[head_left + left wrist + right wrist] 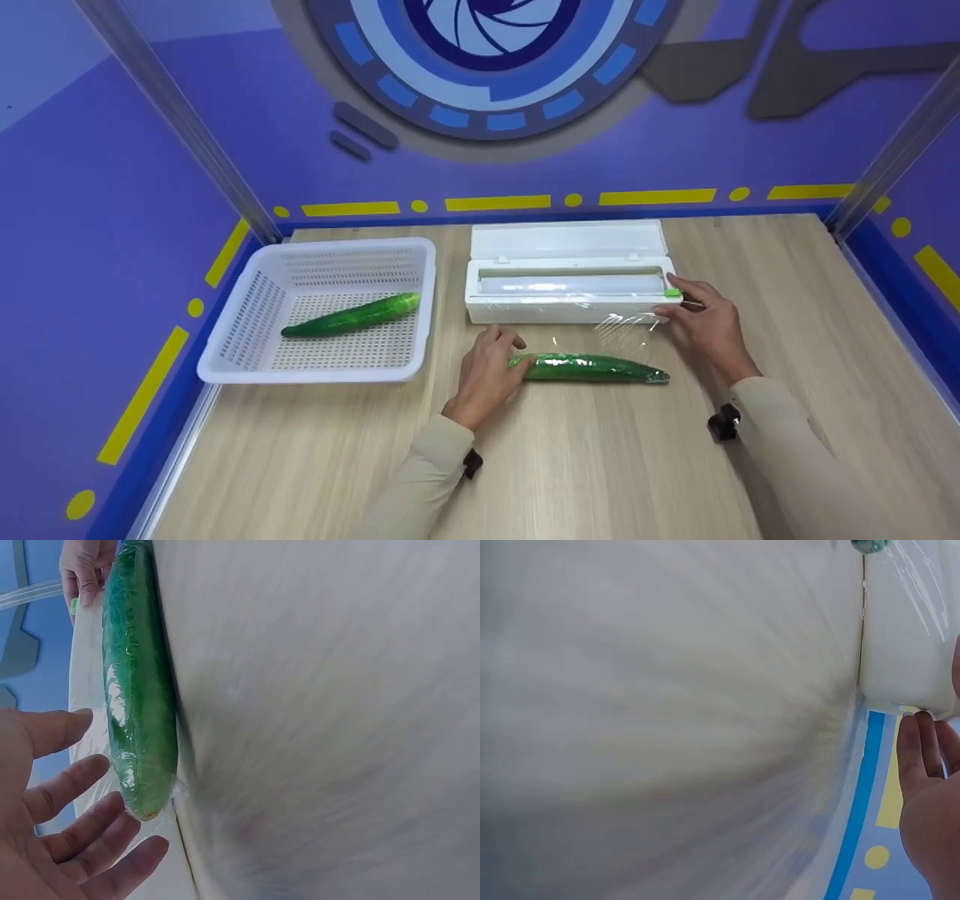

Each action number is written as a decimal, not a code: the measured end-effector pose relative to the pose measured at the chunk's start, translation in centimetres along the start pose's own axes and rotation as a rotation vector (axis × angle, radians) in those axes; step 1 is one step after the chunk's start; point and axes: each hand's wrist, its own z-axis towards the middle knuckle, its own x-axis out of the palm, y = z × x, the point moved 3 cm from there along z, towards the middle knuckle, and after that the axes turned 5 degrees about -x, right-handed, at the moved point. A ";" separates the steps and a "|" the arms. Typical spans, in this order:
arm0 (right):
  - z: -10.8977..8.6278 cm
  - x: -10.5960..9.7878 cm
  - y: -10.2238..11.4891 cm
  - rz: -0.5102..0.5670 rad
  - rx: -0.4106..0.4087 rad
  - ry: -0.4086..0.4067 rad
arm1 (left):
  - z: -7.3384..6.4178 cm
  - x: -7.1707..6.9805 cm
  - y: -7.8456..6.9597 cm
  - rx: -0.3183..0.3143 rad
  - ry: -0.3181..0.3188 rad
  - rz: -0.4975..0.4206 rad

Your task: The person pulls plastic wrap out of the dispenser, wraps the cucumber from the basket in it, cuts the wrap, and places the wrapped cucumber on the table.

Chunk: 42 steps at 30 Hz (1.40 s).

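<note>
A cucumber wrapped in clear film (pixel 592 367) lies on the table in front of a white cling film dispenser (pixel 562 309), its lid raised and a film roll (pixel 551 284) inside. My left hand (pixel 491 371) is at the cucumber's left end; in the left wrist view its fingers (pixel 71 787) are loosely spread beside that end. With thumb and fingers, my right hand (pixel 709 322) holds the dispenser's right end by the green slider (pixel 673 293). Some clear film (pixel 619 324) hangs over the dispenser's front. In the right wrist view, fingertips touch the dispenser's end (pixel 904 682).
To the left stands a white perforated basket (pixel 315 375), with another cucumber (pixel 351 317) lying inside. The wooden table (pixel 600 465) meets blue printed walls (pixel 247 135) at the back and sides.
</note>
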 end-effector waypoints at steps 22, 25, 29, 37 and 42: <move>-0.3 -0.8 -0.4 0.062 0.079 0.178 | -0.3 0.6 0.7 0.015 0.018 -0.020; -0.2 -0.8 -0.4 0.073 0.069 0.151 | -0.1 0.5 0.5 0.022 0.018 -0.008; -0.1 -0.9 -0.2 0.079 0.045 0.112 | 0.4 0.2 -0.1 0.044 -0.012 0.034; -0.1 -0.5 0.0 0.070 0.014 0.062 | 3.4 -0.5 -3.5 0.132 -0.093 -0.016; -0.4 -0.6 1.9 0.102 0.002 0.046 | 5.7 0.0 -6.1 0.159 -0.037 -0.142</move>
